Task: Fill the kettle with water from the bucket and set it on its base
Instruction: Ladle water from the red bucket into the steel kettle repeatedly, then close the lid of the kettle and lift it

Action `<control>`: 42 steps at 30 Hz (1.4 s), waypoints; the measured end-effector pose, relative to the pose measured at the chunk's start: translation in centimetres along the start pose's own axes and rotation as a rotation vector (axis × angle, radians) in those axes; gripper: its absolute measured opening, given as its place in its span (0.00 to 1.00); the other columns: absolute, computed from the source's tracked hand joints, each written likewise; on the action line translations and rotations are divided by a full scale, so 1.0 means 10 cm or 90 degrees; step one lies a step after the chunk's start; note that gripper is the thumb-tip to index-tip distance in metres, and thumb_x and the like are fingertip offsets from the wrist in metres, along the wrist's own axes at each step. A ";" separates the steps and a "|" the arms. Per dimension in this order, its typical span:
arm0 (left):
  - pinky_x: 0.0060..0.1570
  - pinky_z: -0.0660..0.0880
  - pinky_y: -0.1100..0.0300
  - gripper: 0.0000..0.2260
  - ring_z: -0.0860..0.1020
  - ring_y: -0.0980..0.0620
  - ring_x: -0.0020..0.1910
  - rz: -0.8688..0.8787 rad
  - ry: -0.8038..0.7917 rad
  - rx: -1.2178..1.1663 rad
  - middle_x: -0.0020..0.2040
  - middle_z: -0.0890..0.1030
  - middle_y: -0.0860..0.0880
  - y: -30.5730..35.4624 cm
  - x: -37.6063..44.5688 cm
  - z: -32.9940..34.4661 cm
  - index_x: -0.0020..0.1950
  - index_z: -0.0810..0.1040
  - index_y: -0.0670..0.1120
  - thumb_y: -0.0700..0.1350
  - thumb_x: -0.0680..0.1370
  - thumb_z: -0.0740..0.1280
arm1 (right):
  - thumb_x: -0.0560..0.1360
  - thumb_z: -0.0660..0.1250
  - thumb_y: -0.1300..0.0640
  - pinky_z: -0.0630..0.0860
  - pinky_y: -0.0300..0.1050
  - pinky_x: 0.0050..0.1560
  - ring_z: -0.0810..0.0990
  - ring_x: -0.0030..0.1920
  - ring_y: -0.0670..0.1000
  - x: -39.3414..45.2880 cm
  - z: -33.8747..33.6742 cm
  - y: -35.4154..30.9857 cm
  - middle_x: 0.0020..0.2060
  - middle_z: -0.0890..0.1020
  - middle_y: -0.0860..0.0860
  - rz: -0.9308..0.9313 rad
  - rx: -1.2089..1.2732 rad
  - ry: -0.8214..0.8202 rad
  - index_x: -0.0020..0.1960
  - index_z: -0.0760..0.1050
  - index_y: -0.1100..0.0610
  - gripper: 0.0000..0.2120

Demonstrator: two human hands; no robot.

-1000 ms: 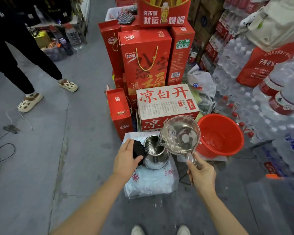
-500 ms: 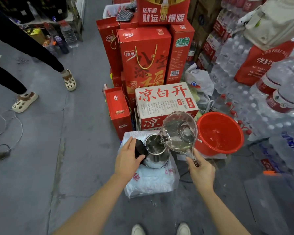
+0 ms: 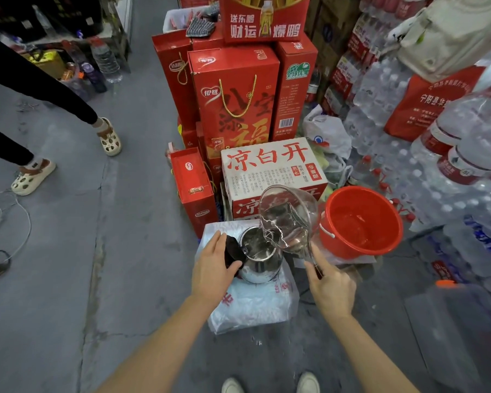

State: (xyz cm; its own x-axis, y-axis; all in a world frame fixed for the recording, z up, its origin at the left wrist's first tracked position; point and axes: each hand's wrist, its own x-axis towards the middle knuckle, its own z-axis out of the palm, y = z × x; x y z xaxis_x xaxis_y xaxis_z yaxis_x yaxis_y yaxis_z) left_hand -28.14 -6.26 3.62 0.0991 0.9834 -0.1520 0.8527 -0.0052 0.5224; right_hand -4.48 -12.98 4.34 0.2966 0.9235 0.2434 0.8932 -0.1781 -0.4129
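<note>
A steel kettle (image 3: pixel 260 263) with its black lid swung open stands on a white plastic-wrapped pack (image 3: pixel 253 310) on the floor. My left hand (image 3: pixel 213 269) grips the kettle's lid and handle side. My right hand (image 3: pixel 330 285) holds the handle of a clear plastic water scoop (image 3: pixel 288 215), tipped steeply over the kettle's mouth, with water running in. A red bucket (image 3: pixel 360 222) holding some water stands just right of the kettle. No kettle base can be made out.
Red gift boxes (image 3: pixel 233 100) and a white carton (image 3: pixel 272 171) rise directly behind the kettle. Packs of bottled water (image 3: pixel 437 165) crowd the right. A person's legs and sandals (image 3: pixel 31 175) and a loose cable (image 3: pixel 9 211) are on the grey floor at left.
The scoop has tipped further, nearly upright, and holds less water. The person at left has stepped forward. My left hand has stayed on the kettle.
</note>
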 end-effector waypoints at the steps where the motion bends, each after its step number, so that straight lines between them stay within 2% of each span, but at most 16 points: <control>1: 0.67 0.70 0.50 0.35 0.69 0.47 0.71 -0.001 -0.002 -0.002 0.78 0.61 0.49 0.00 0.00 0.00 0.77 0.61 0.46 0.54 0.74 0.71 | 0.71 0.71 0.51 0.70 0.43 0.17 0.76 0.17 0.54 0.00 0.00 0.01 0.20 0.78 0.54 -0.014 -0.004 0.005 0.61 0.83 0.54 0.19; 3: 0.66 0.71 0.49 0.35 0.73 0.46 0.68 -0.003 -0.006 -0.004 0.78 0.61 0.49 0.00 0.00 0.00 0.77 0.60 0.46 0.54 0.74 0.71 | 0.72 0.65 0.48 0.69 0.42 0.17 0.75 0.17 0.52 -0.01 0.01 0.04 0.19 0.77 0.53 -0.028 -0.014 0.019 0.61 0.83 0.54 0.21; 5: 0.65 0.72 0.49 0.35 0.76 0.45 0.63 -0.005 -0.009 -0.004 0.78 0.61 0.49 0.00 0.00 0.00 0.77 0.61 0.46 0.54 0.74 0.71 | 0.72 0.64 0.48 0.70 0.42 0.17 0.74 0.17 0.53 -0.01 0.02 0.06 0.19 0.77 0.52 -0.043 -0.027 0.035 0.61 0.83 0.54 0.21; 7: 0.65 0.72 0.49 0.35 0.78 0.44 0.61 -0.005 -0.010 -0.004 0.78 0.61 0.49 0.00 0.00 -0.01 0.77 0.61 0.46 0.54 0.74 0.71 | 0.72 0.68 0.50 0.71 0.44 0.18 0.75 0.17 0.54 -0.02 0.04 0.07 0.20 0.78 0.53 -0.042 -0.032 0.041 0.62 0.83 0.53 0.19; 9: 0.64 0.73 0.49 0.35 0.77 0.44 0.61 -0.005 -0.010 -0.006 0.78 0.61 0.49 0.01 -0.01 -0.02 0.77 0.61 0.46 0.54 0.74 0.71 | 0.72 0.75 0.54 0.73 0.45 0.22 0.77 0.20 0.55 -0.01 0.04 0.06 0.21 0.78 0.54 0.037 0.025 0.005 0.64 0.81 0.50 0.20; 12: 0.65 0.72 0.49 0.34 0.73 0.46 0.67 0.000 -0.009 -0.011 0.78 0.61 0.49 0.03 -0.01 -0.02 0.77 0.61 0.46 0.53 0.75 0.70 | 0.75 0.72 0.53 0.72 0.42 0.32 0.72 0.26 0.46 0.02 0.03 0.04 0.26 0.77 0.50 0.243 0.260 -0.133 0.69 0.73 0.42 0.24; 14: 0.67 0.70 0.49 0.34 0.71 0.46 0.69 0.002 -0.009 -0.013 0.78 0.62 0.48 0.03 0.00 -0.02 0.77 0.61 0.45 0.53 0.75 0.71 | 0.76 0.71 0.58 0.71 0.40 0.28 0.71 0.24 0.45 0.04 -0.01 0.04 0.29 0.79 0.52 0.371 0.522 -0.176 0.70 0.73 0.46 0.23; 17: 0.68 0.70 0.49 0.34 0.66 0.46 0.73 0.000 -0.005 -0.020 0.78 0.62 0.48 0.03 -0.01 0.00 0.76 0.62 0.45 0.52 0.74 0.71 | 0.76 0.70 0.63 0.67 0.39 0.20 0.71 0.20 0.49 0.01 -0.13 0.04 0.27 0.78 0.56 0.514 0.757 -0.166 0.67 0.75 0.49 0.21; 20: 0.67 0.70 0.49 0.34 0.65 0.47 0.74 -0.007 0.003 -0.030 0.78 0.61 0.49 0.01 -0.03 0.02 0.77 0.61 0.46 0.51 0.75 0.71 | 0.76 0.70 0.62 0.68 0.38 0.20 0.72 0.20 0.48 0.03 -0.22 0.18 0.28 0.81 0.55 0.589 0.845 -0.096 0.63 0.77 0.51 0.17; 27: 0.68 0.69 0.48 0.33 0.69 0.44 0.71 -0.026 0.033 -0.060 0.77 0.64 0.47 -0.07 -0.08 0.12 0.75 0.65 0.44 0.45 0.73 0.74 | 0.75 0.71 0.66 0.69 0.38 0.18 0.74 0.18 0.49 0.29 -0.31 0.78 0.28 0.82 0.53 0.651 0.812 0.047 0.68 0.76 0.59 0.21; 30: 0.67 0.70 0.45 0.33 0.70 0.43 0.70 -0.027 0.061 -0.051 0.76 0.65 0.47 -0.01 -0.03 0.19 0.74 0.67 0.45 0.44 0.72 0.75 | 0.74 0.72 0.68 0.74 0.38 0.20 0.77 0.20 0.46 0.45 -0.28 1.07 0.34 0.83 0.55 0.679 0.789 0.089 0.68 0.74 0.59 0.24; 32: 0.64 0.73 0.43 0.33 0.71 0.41 0.69 -0.021 0.072 -0.040 0.76 0.66 0.46 0.05 0.01 0.23 0.73 0.67 0.45 0.43 0.71 0.76 | 0.74 0.72 0.67 0.74 0.38 0.20 0.78 0.20 0.47 0.54 -0.26 1.24 0.35 0.82 0.56 0.683 0.760 0.062 0.65 0.75 0.59 0.21; 35: 0.59 0.76 0.41 0.35 0.73 0.40 0.67 -0.015 0.072 -0.025 0.76 0.66 0.46 0.12 0.08 0.28 0.73 0.67 0.45 0.43 0.69 0.77 | 0.74 0.72 0.68 0.70 0.37 0.18 0.76 0.19 0.47 0.67 -0.18 1.44 0.30 0.80 0.54 0.676 0.682 -0.006 0.61 0.77 0.67 0.16; 39: 0.59 0.76 0.41 0.36 0.73 0.39 0.67 -0.011 0.076 -0.007 0.75 0.66 0.46 0.17 0.14 0.32 0.73 0.67 0.44 0.44 0.69 0.78 | 0.75 0.70 0.68 0.69 0.37 0.17 0.75 0.17 0.46 0.79 -0.02 1.67 0.25 0.80 0.54 0.662 0.581 -0.098 0.60 0.76 0.66 0.14; 41: 0.61 0.74 0.42 0.35 0.72 0.40 0.67 -0.013 0.077 0.007 0.76 0.66 0.46 0.25 0.14 0.32 0.73 0.67 0.44 0.45 0.69 0.78 | 0.75 0.72 0.64 0.74 0.41 0.22 0.77 0.20 0.50 0.83 0.04 1.77 0.24 0.81 0.54 0.641 0.478 -0.143 0.58 0.78 0.69 0.14; 42: 0.64 0.73 0.43 0.35 0.71 0.41 0.69 -0.012 0.075 0.017 0.76 0.66 0.47 0.28 0.14 0.32 0.73 0.67 0.44 0.46 0.69 0.77 | 0.74 0.73 0.60 0.79 0.45 0.30 0.82 0.27 0.53 0.85 0.06 1.81 0.30 0.85 0.56 0.616 0.407 -0.163 0.59 0.79 0.67 0.16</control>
State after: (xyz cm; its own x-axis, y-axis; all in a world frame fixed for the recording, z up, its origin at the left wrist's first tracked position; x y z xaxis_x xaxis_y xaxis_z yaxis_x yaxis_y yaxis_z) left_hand -23.94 -5.46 2.20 0.0240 0.9978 -0.0611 0.8670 0.0096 0.4982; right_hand 13.98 -8.19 -1.55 0.6144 0.5525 -0.5632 -0.0175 -0.7042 -0.7098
